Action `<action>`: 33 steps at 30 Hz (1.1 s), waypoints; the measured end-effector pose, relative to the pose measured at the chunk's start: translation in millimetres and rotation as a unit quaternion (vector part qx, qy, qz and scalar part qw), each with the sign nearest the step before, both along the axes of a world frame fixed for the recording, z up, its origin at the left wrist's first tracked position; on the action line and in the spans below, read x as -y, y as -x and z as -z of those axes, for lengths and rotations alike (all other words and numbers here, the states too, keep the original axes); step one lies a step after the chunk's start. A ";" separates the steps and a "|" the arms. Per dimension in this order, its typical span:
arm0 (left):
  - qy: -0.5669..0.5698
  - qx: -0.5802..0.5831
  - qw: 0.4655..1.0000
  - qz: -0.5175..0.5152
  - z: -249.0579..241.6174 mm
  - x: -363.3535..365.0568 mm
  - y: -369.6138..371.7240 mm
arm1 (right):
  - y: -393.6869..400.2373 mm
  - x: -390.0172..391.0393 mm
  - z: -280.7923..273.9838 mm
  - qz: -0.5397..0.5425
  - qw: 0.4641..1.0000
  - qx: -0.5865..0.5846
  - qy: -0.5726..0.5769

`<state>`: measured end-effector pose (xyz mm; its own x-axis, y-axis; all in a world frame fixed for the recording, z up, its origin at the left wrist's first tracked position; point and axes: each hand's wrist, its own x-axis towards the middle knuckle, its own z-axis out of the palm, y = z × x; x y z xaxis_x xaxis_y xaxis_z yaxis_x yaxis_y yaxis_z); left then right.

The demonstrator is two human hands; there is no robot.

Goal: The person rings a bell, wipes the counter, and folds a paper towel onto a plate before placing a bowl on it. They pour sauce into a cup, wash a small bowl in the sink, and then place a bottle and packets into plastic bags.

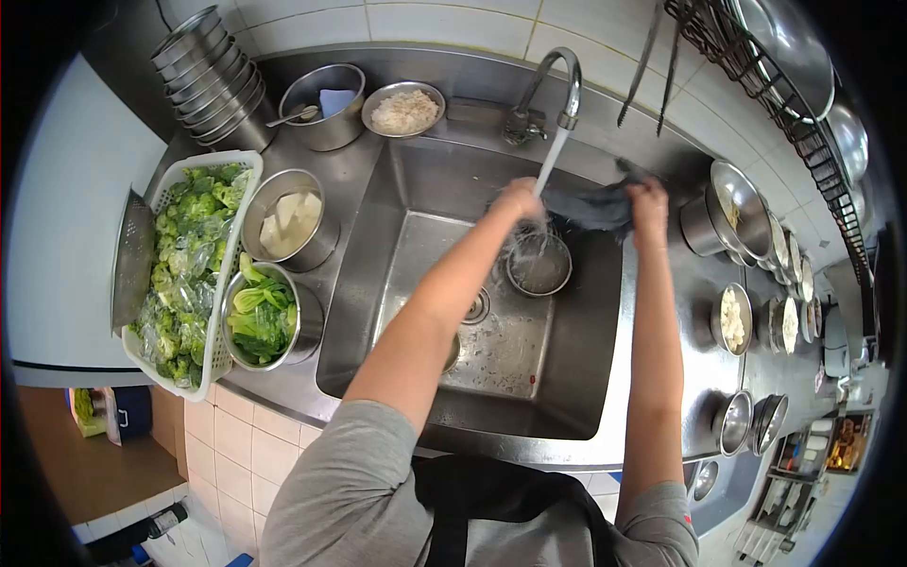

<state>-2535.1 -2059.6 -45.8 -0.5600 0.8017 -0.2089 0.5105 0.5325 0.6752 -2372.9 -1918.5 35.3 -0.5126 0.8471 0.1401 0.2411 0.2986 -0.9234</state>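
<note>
Water runs from the curved faucet onto my left hand, which is closed on one end of a dark cloth over the sink. My right hand grips the other end of this cloth above the sink's right rim. Below my left hand, a round metal bowl sits in the sink, with water splashing into it. Motion blurs the fingers of my left hand.
A white basket of broccoli, a pot with white blocks and a bowl of leafy greens stand left. Stacked metal containers are at the back left. Bowls line the right counter; a wire rack hangs above.
</note>
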 end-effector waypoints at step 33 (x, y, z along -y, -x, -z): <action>-0.562 0.048 0.811 -0.153 -52.8 46.9 -47.3 | 82.9 89.8 53.4 -0.150 0.704 -0.388 0.576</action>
